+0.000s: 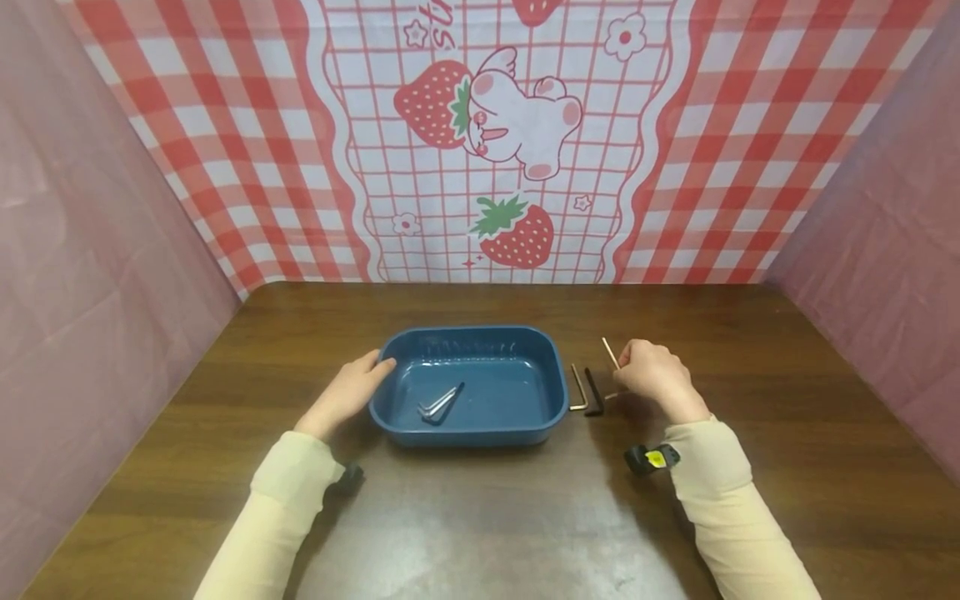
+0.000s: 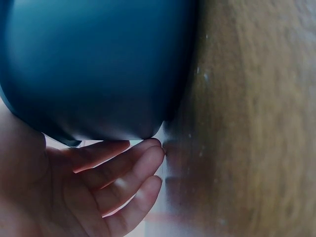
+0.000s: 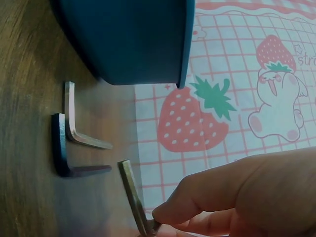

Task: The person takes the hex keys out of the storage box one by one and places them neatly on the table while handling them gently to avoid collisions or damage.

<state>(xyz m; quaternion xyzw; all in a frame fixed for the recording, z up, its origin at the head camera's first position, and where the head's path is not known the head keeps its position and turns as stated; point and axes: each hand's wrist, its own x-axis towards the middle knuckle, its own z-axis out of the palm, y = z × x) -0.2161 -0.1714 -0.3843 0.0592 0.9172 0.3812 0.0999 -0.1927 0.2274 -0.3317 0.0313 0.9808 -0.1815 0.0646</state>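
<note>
A deep blue rectangular dish stands on the table. My left hand holds its left end, thumb over the rim and fingertips against the outer wall, as the left wrist view shows. Inside the dish lie several L-shaped hex keys, silver and dark, bunched together. My right hand pinches a brass-coloured hex key between thumb and fingers, right of the dish. Between that hand and the dish, another brass-coloured hex key and a black hex key lie side by side on the table.
The brown wooden table reaches back to a red-and-white strawberry cloth. Pink fabric panels hang on both sides. Each wrist carries a small black camera.
</note>
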